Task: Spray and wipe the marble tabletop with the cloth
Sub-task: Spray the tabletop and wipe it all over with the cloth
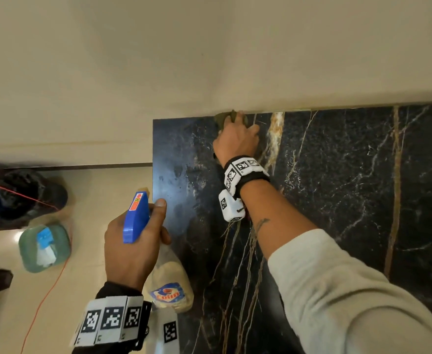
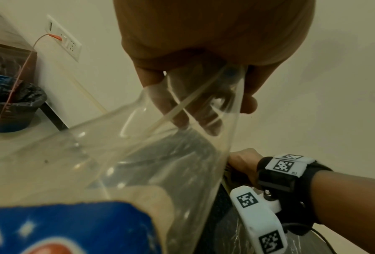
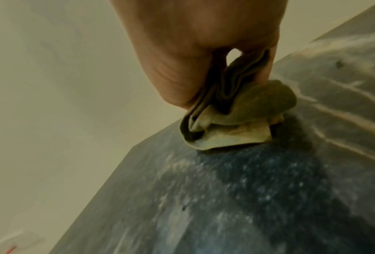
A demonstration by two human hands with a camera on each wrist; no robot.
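The black marble tabletop (image 1: 337, 190) with white and gold veins runs along the wall; spray droplets speckle its left part (image 3: 236, 197). My right hand (image 1: 238, 136) grips a crumpled olive cloth (image 1: 226, 117) (image 3: 227, 123) and presses it on the marble at the far edge by the wall. My left hand (image 1: 133, 241) holds a clear spray bottle (image 1: 170, 282) with a blue trigger head (image 1: 136, 218) beside the table's left edge. In the left wrist view the fingers (image 2: 195, 110) wrap the bottle's clear neck (image 2: 182, 141).
A cream wall (image 1: 210, 60) borders the table's far edge. On the floor at left stand a blue bin with a black liner (image 1: 23, 195) and a second bottle of teal liquid (image 1: 45, 247). A red cord (image 1: 44, 295) trails over the floor.
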